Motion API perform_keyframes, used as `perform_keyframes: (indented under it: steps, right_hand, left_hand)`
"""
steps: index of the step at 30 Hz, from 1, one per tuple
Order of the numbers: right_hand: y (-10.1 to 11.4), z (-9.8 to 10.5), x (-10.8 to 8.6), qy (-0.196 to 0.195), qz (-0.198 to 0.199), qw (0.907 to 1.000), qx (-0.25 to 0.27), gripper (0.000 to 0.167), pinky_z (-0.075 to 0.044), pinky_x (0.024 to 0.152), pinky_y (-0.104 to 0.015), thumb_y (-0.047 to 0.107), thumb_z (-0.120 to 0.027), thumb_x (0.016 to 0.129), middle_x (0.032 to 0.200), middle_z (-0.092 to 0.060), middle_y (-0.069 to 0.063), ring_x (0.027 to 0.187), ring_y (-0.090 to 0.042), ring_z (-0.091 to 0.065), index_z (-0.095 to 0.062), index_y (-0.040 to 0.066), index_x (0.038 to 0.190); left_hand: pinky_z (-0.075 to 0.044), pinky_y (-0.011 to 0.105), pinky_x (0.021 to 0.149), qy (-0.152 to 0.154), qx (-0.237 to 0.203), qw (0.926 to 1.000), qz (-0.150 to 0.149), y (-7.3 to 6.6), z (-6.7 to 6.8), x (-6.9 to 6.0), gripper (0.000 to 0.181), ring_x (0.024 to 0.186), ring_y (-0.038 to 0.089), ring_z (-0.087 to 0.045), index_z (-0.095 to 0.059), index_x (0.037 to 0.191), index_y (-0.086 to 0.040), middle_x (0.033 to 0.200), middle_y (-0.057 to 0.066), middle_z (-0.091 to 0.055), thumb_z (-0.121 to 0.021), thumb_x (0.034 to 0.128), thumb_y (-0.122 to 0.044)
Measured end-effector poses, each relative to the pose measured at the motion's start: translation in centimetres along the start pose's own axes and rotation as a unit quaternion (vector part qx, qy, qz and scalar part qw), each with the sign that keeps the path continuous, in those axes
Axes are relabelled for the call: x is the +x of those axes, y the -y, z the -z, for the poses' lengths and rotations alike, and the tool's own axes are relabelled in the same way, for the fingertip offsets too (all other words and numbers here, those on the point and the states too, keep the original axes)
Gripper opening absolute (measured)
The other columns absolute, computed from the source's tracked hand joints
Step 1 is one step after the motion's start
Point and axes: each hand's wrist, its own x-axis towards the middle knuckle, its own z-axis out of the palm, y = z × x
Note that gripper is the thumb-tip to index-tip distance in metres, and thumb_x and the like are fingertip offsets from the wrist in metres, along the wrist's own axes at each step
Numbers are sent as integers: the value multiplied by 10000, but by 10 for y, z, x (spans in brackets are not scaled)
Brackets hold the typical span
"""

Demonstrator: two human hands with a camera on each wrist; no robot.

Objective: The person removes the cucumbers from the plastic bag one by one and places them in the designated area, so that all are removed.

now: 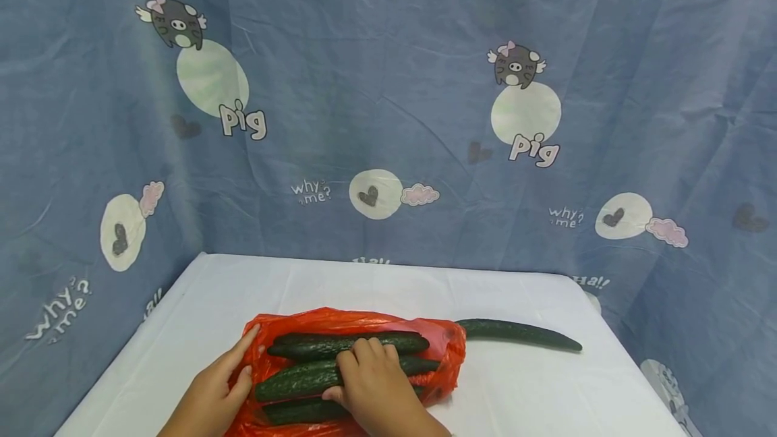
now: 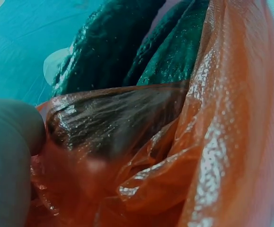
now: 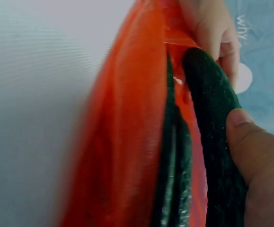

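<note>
A red plastic bag (image 1: 340, 319) lies spread with its opening facing up, and several cucumbers show inside it. My right hand (image 1: 379, 383) grips the middle cucumber (image 1: 297, 381) from above. In the right wrist view, my thumb (image 3: 250, 137) lies along that dark green cucumber (image 3: 212, 109). Another cucumber (image 1: 349, 344) lies behind it, and one more (image 1: 303, 411) lies in front, partly covered by my right hand. At the bag's left edge, my left hand (image 1: 212, 386) holds the thin plastic (image 2: 127, 118); its other fingers are hidden in the left wrist view.
One cucumber (image 1: 522, 334) lies outside the bag on the white table (image 1: 534, 396), its left end against the bag's right side. A blue printed curtain (image 1: 388, 86) hangs behind and along both sides of the table.
</note>
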Motion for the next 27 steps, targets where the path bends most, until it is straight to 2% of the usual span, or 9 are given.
perform_keyframes:
  steps: [10,12,14,15,17,19,20,22,27]
  right_hand:
    - [-1,19,1,-261,-168,9992,-232,480,-286,703,-267,639,-662,923,957,-498,39,830,-121,-357,-628,184,1072]
    - [-1,23,2,-217,-255,9993,-165,473,-283,704,-268,637,-649,929,951,-484,42,832,-119,-346,-619,185,1067]
    - [-1,27,2,-175,-304,9994,-54,472,-278,705,-266,639,-625,941,946,-470,50,832,-112,-338,-616,186,1073]
    - [-1,28,2,-154,-309,9994,6,469,-271,706,-263,640,-609,950,946,-464,55,833,-109,-335,-614,187,1074]
    - [0,32,2,-153,-253,9995,99,465,-264,707,-258,641,-583,962,950,-462,61,839,-103,-336,-613,191,1076]
    - [2,36,2,-221,-141,9995,184,463,-263,710,-251,636,-587,961,962,-470,64,848,-98,-348,-618,192,1089]
    - [2,38,2,-269,-80,9994,219,462,-260,711,-246,634,-590,958,968,-473,67,853,-94,-352,-618,194,1096]
    - [4,42,2,-414,48,9988,265,461,-256,713,-233,628,-610,947,980,-481,67,863,-88,-362,-621,197,1112]
    - [8,49,1,-824,338,9959,174,466,-226,698,-207,641,-630,927,975,-473,67,855,-78,-373,-611,203,1086]
  left_hand:
    - [-566,279,749,53,-6,10000,53,3,0,3,714,1039,164,-648,-289,1677,-202,1580,216,-494,-584,1031,-130]
    - [-548,267,699,103,-97,9998,100,3,1,3,723,879,129,-650,-281,1679,-208,1594,225,-473,-579,1027,-116]
    - [-501,262,627,168,-150,9997,119,3,1,4,742,699,119,-570,-266,1683,-210,1610,242,-442,-578,1020,-94]
    - [-471,266,606,201,-156,9996,113,3,1,4,754,668,133,-532,-255,1686,-209,1617,249,-426,-579,1017,-82]
    - [-551,311,675,239,-148,9996,55,3,2,3,753,746,222,-630,-248,1687,-195,1624,257,-410,-592,1026,-85]
    - [-610,410,833,261,-93,9996,-3,3,2,3,742,1055,344,-694,-240,1688,-189,1621,258,-414,-609,1047,-140]
    - [-604,466,906,287,-106,9995,-31,4,3,3,742,1216,403,-645,-231,1690,-188,1621,256,-415,-617,1057,-192]
    - [-565,549,995,335,-195,9992,-77,5,3,1,773,1402,459,-512,-217,1694,-201,1621,247,-421,-639,1053,-298]
    - [-600,498,929,129,-207,9989,-413,6,1,-3,759,1350,424,-571,-231,1691,-203,1583,214,-484,-620,1059,-364]
